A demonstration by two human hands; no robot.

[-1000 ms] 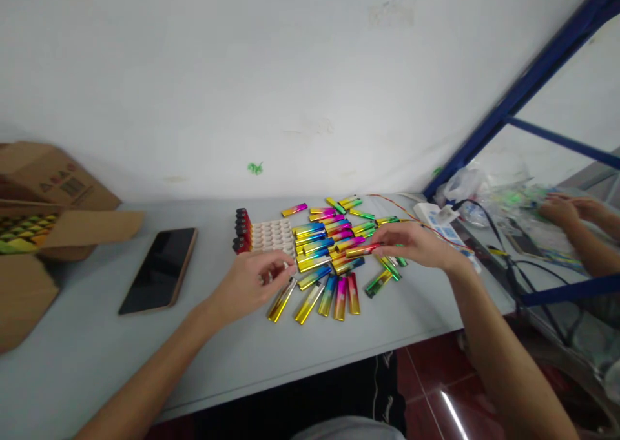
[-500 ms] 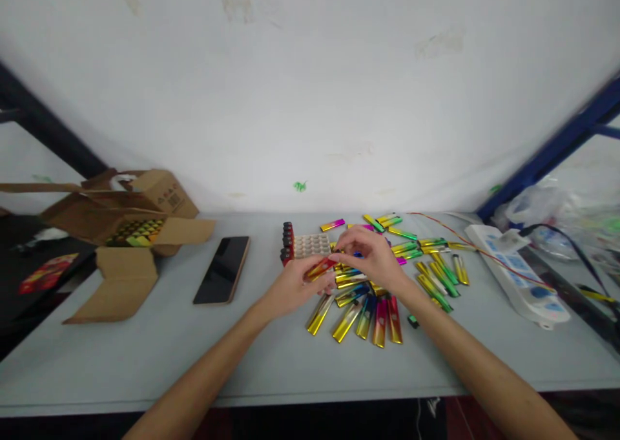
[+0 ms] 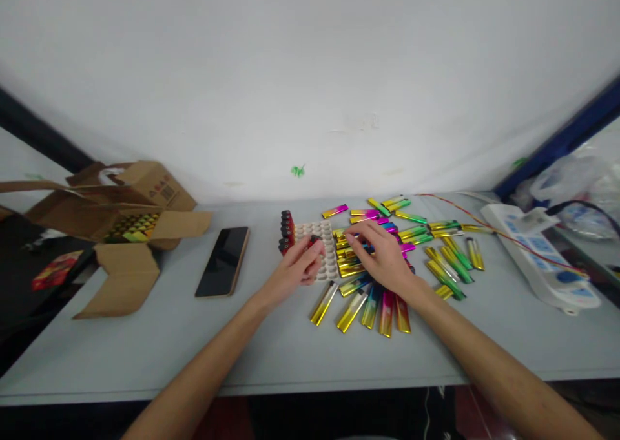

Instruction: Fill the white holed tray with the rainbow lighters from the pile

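Note:
My left hand [image 3: 301, 262] is closed around a lighter [image 3: 315, 238]; only its dark top shows above the fingers. It hovers over the front left of a white tray with round holes [image 3: 329, 252]. Several red lighters with black tops [image 3: 287, 225] stand upright in a row along the tray's left side. Spread over the gold lighters [image 3: 349, 271] at the tray's right is my right hand [image 3: 382, 256], its fingers apart and no lighter visibly gripped. Contact between its fingertips and those lighters is unclear. Blue and red-gold lighters [image 3: 386, 314] fan out below its wrist.
Loose green-gold lighters [image 3: 455, 259] lie farther right, before a white power strip [image 3: 537, 252] crossed by a red-yellow wire. A phone [image 3: 223, 262] rests left of the tray. Beyond it, an open cardboard box [image 3: 179, 227] contains more lighters.
My hands have separated. The left moved slightly down and left with the lighter; the right let go and shifted right over the loose lighters. The view has shifted slightly.

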